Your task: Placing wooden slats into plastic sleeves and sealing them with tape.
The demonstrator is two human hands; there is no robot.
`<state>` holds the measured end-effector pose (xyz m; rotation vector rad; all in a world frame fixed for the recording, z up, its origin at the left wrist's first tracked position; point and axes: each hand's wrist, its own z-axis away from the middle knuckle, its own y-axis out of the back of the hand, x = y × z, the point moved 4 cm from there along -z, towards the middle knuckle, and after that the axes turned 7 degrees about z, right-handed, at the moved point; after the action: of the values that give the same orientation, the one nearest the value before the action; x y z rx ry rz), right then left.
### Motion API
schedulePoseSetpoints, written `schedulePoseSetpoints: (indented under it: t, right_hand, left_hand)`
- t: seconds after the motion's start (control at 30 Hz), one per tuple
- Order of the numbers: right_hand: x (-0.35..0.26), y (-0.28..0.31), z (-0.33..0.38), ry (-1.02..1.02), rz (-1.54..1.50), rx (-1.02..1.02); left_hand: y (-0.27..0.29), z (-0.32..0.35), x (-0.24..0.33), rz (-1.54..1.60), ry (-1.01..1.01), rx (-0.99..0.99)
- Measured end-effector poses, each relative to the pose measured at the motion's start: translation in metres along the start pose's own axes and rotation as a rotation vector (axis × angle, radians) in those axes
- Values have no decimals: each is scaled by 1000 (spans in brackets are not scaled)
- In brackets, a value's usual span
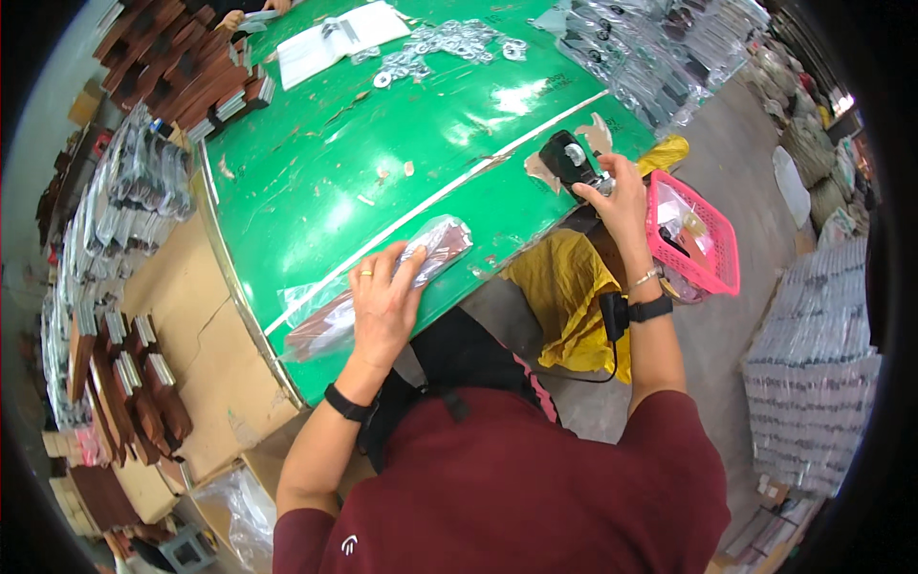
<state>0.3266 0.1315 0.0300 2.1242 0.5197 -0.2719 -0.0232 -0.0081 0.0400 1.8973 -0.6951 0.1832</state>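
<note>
A long dark-brown piece in a clear plastic sleeve [438, 251] lies aslant along the near edge of the green table [325, 191]. My left hand [384, 301] presses down on its middle, with the fingers over the top and the thumb at the near side. To the right, a black tape dispenser [566, 158] stands on torn cardboard [600, 134] on the tabletop. The thumb and forefinger of my right hand [617, 196] close around its near end. Any strip of tape between those fingers is too small to make out.
A pink basket [719, 251] and yellow sacking [564, 297] are at the right edge. Bagged small parts [449, 43] and a white sheet [335, 43] lie farther back. Brown pieces [177, 62] are stacked far left; another person's hand [232, 19] shows behind them.
</note>
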Motion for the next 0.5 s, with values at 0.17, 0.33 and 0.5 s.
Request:
schedulePoseSetpoints:
  t: [0.17,0.33,0.5]
  right_hand:
    - [21,-21,-13,-80,25,-127]
    - [10,-21,-16,-129,58,-140]
    - [12,-23,-15,-114,95,-114]
  left_hand:
    - [-25,-36,13,87,-22,-8]
    - [-27,-50,12,143,-7,-16]
    - [-26,-54,12,209,13,-28]
